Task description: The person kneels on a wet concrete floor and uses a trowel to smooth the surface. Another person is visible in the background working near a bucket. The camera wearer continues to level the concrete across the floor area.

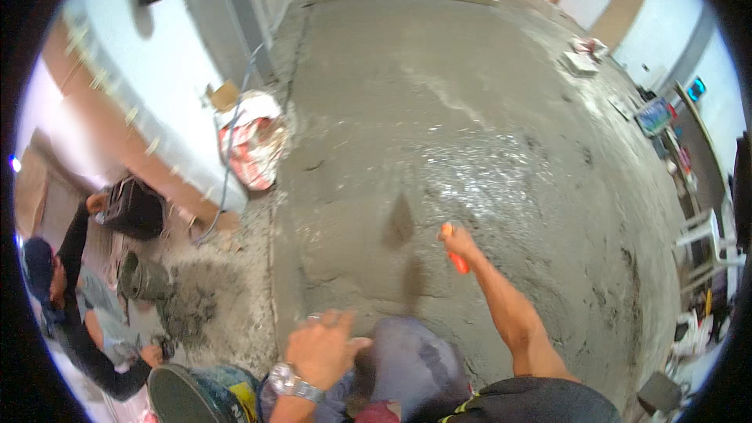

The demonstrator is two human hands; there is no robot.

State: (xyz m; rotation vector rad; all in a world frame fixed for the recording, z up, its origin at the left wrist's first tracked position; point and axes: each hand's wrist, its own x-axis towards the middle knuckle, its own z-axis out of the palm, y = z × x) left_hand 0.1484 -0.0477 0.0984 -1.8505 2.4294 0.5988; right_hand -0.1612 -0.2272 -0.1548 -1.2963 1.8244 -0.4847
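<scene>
In front of me spreads a wide bed of wet grey concrete (pixel 376 141), shiny with water near the middle. My right hand (pixel 460 243) is closed round the orange handle of a hand tool (pixel 460 264), low over the concrete; the tool's blade cannot be made out. A dark pointed patch (pixel 400 223) shows on the surface to its left. My left hand (pixel 325 347), with a watch (pixel 293 383) on its wrist, is held beside my bent knee (pixel 415 368), fingers apart and nothing in them.
At lower left stands a dark bucket (pixel 204 395). Beyond it a co-worker (pixel 74 298) crouches, one hand at a black container (pixel 135 207), near another bucket (pixel 143 276). A red-white sack (pixel 254 145) lies along the left edge. At right are a white chair (pixel 705 243) and clutter.
</scene>
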